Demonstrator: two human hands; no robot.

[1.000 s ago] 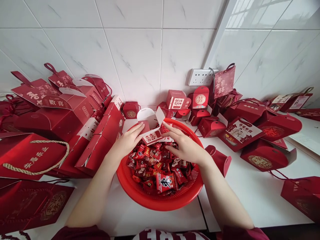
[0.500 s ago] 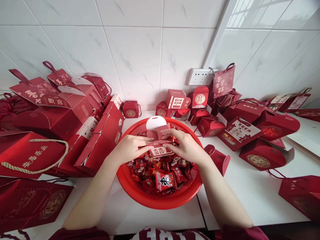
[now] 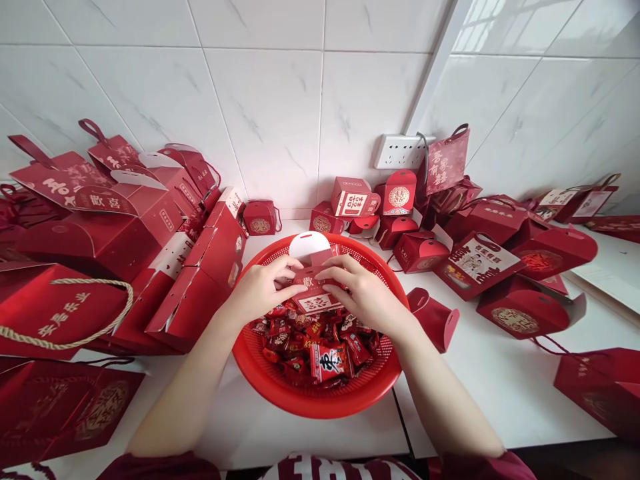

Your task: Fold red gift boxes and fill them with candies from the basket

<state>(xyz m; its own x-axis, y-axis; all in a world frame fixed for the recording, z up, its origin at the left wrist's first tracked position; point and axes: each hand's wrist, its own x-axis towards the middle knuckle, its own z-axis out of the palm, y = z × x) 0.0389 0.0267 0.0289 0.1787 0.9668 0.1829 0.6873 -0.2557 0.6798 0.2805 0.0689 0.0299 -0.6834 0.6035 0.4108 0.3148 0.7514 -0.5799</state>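
Note:
A small red candy box [image 3: 316, 304] with a white printed panel is held above a red plastic basket [image 3: 320, 408] of wrapped candies [image 3: 330, 362]. Its far flap [image 3: 310, 245] stands up with the white inside showing, while the near flap with gold characters is raised toward the middle. My left hand [image 3: 263, 287] grips the box's left side, thumb on the near flap. On the right side, my right hand [image 3: 363, 290] has its fingers bent over the top edge of the box. The inside of the box is hidden.
Stacked red gift boxes [image 3: 95, 240] crowd the left. More red boxes [image 3: 515, 317] stand on the right and along the tiled wall, below a white power socket [image 3: 400, 152]. One small red box [image 3: 434, 319] lies close to the basket's right rim.
The near flap of the box has come up, so its gold lettering shows more. Both hands have shifted slightly on the box, and the view has moved a little.

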